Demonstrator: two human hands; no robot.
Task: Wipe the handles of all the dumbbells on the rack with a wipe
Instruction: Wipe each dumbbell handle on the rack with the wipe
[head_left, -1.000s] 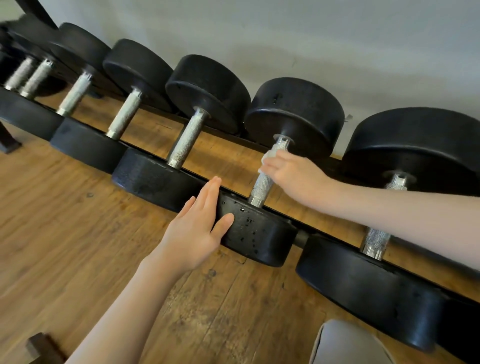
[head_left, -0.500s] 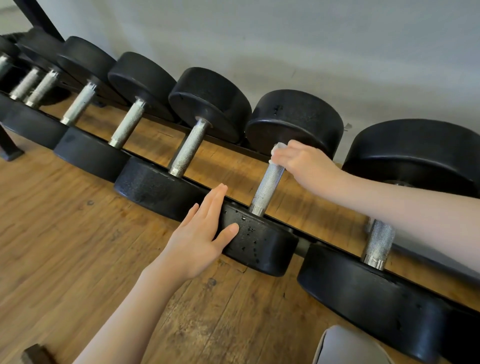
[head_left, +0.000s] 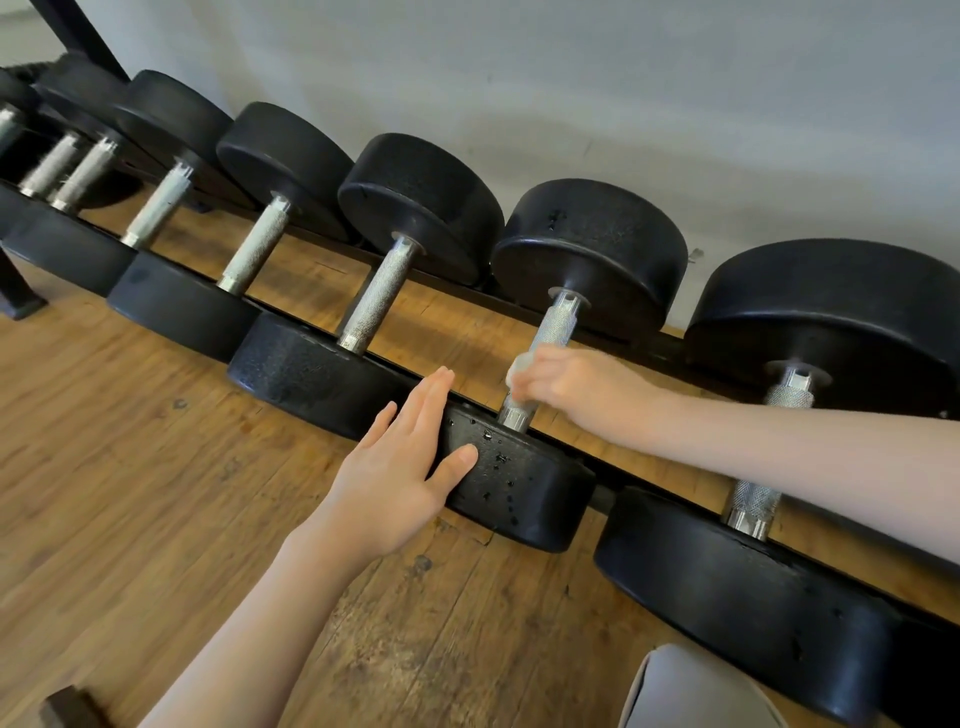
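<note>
Right hand (head_left: 571, 384) grips wipe (head_left: 519, 364) round dumbbell handle (head_left: 558, 325) — left hand (head_left: 400, 467) flat, fingers straight, on near weight head (head_left: 519, 488).

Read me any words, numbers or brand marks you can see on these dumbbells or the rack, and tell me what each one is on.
None: no text is readable anywhere in this view.
The black dumbbell heads show only pitted rubber and small chips, no weight numbers or brand.
The knurled handles carry no markings.
The rack rail and the wall are bare of labels or signs.
</note>
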